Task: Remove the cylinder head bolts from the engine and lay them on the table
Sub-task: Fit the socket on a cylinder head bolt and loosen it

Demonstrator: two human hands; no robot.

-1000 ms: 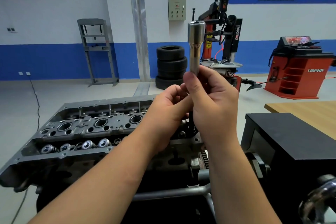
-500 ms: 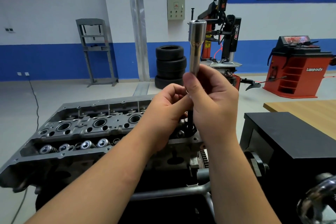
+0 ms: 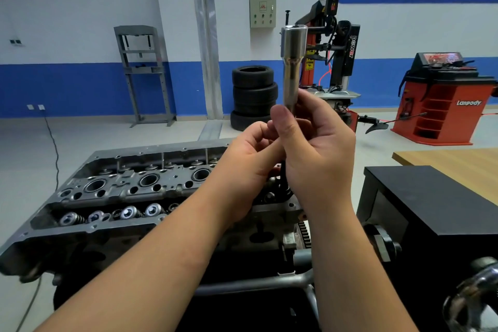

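Two bare forearms reach in from the near edge, with no sleeves, gloves, watch or rings showing. The left hand point(image 3: 249, 153) and right hand point(image 3: 318, 153) have short, plain, unpainted nails.

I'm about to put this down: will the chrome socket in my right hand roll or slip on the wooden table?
The socket looks round and polished, so laid flat on the wooden table it would probably roll. Solid metal, likely stiff and heavy for its size. The shiny surface may slip in the right hand.
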